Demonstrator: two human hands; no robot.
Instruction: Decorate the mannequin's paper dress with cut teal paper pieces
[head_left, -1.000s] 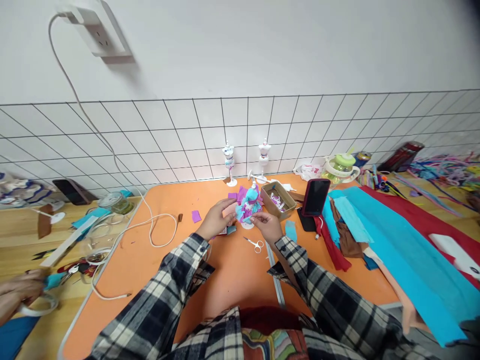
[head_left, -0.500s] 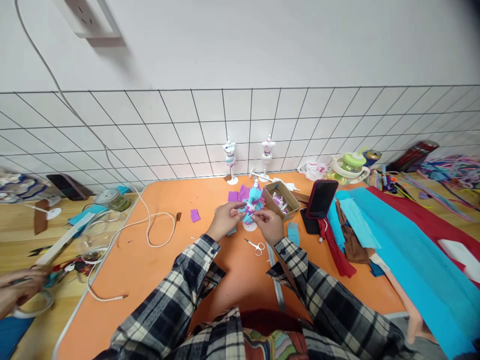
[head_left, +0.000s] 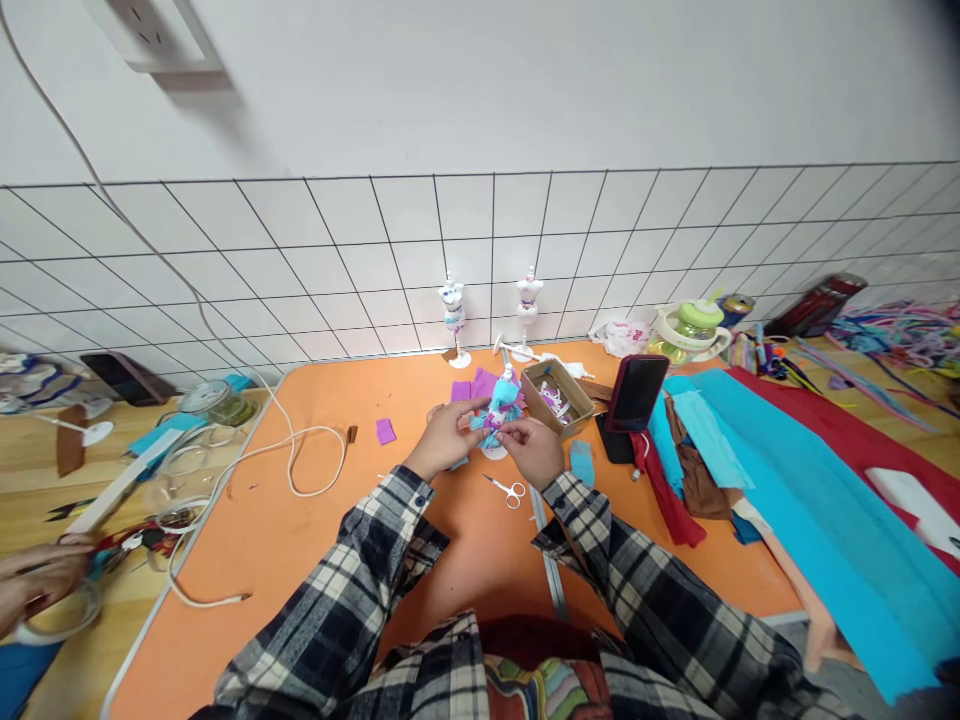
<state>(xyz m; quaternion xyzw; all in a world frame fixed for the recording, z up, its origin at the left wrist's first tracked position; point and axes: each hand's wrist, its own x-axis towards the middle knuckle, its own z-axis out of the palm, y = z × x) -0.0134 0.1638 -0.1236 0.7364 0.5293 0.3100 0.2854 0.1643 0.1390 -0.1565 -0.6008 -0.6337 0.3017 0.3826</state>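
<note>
A small dress form [head_left: 504,396] stands on a white base at the middle of the orange table, dressed in light blue fabric with purple parts. My left hand [head_left: 448,437] is at its left side, fingers closed on the blue fabric's lower edge. From the right, my right hand [head_left: 534,448] pinches the same garment near its waist. Small scissors [head_left: 508,491] with white handles lie just in front of the form. Purple fabric pieces [head_left: 484,382] lie behind it. What exactly sits between my fingertips is too small to make out.
A cardboard box [head_left: 559,398] with small white and purple pieces is right of the form. Two more dress forms [head_left: 453,318] stand by the wall. A phone [head_left: 636,393] stands upright; blue fabric [head_left: 810,500] covers the right side. At far left is another person's hand [head_left: 45,572].
The whole view has shifted slightly, so things sit a little further left. My hands stay at the dress form, with only small finger movements on the fabric.
</note>
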